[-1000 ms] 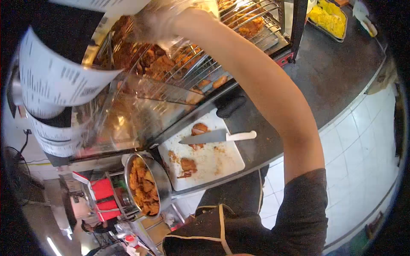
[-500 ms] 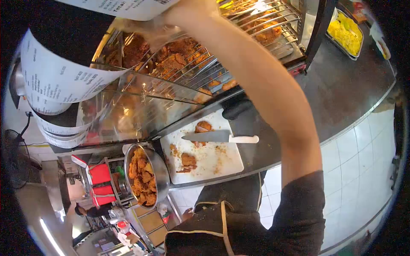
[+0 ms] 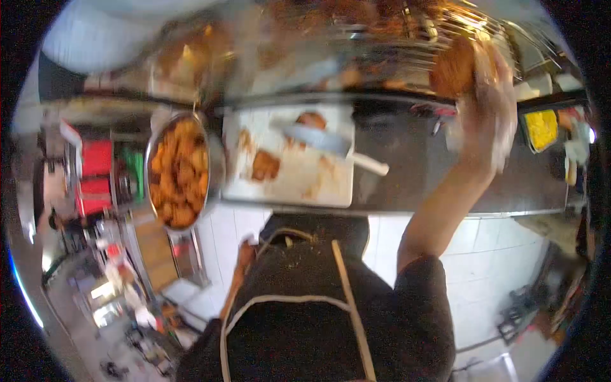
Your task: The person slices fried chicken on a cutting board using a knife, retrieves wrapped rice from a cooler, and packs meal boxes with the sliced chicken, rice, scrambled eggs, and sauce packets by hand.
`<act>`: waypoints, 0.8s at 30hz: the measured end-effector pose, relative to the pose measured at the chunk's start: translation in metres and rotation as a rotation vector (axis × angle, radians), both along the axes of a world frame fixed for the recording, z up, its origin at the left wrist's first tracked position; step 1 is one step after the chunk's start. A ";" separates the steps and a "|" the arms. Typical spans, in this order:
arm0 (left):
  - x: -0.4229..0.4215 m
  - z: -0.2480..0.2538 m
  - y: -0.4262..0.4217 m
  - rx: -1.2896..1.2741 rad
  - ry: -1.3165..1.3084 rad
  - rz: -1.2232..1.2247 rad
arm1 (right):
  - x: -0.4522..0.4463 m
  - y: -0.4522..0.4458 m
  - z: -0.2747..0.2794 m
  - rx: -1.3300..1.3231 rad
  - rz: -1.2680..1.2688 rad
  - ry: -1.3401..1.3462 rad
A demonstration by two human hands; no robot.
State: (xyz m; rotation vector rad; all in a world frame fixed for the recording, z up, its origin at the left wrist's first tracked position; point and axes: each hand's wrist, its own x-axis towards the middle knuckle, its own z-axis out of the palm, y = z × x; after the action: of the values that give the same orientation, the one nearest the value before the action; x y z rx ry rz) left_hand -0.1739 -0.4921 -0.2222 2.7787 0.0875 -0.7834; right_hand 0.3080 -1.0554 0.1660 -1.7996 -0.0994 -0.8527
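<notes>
My right hand (image 3: 493,95), smeared by motion, is raised at the right in front of the display case's wire racks. It is closed on a brown piece of fried chicken (image 3: 454,67). My left hand (image 3: 247,253) hangs low beside my dark apron, its fingers too blurred to read. On the counter lies a white cutting board (image 3: 318,184) with crumbs. A knife (image 3: 318,138) with a white handle rests across it. One fried chicken piece (image 3: 265,165) lies at the board's left, and another (image 3: 310,120) is partly under the blade.
A metal bowl (image 3: 216,165) heaped with fried pieces stands left of the board. The lit display case (image 3: 356,57) runs along the back. A tray of yellow food (image 3: 542,129) sits at the counter's right end. Red boxes (image 3: 95,159) stand farther left.
My right hand has come away from the case's upper left and swung right, now holding a chicken piece. The view has turned, and my left hand shows low by the apron.
</notes>
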 end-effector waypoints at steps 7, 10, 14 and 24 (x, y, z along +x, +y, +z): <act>0.135 0.134 -0.082 -0.552 -0.330 0.832 | -0.128 0.174 -0.203 0.261 0.446 1.030; 0.173 0.158 -0.092 -0.561 -0.428 0.753 | -0.140 0.200 -0.261 -0.551 0.387 0.830; 0.218 0.178 -0.111 -0.756 -0.423 0.633 | -0.114 0.160 -0.203 -0.787 0.156 0.438; 0.281 0.180 -0.132 -0.949 -0.492 0.484 | -0.132 0.119 -0.195 -0.813 0.564 1.116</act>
State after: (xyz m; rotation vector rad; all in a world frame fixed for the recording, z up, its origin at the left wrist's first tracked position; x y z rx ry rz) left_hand 0.1073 -0.6243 -0.0422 1.8398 0.2162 0.0295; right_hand 0.1762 -0.9365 -0.0289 -2.5542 -0.2268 0.7579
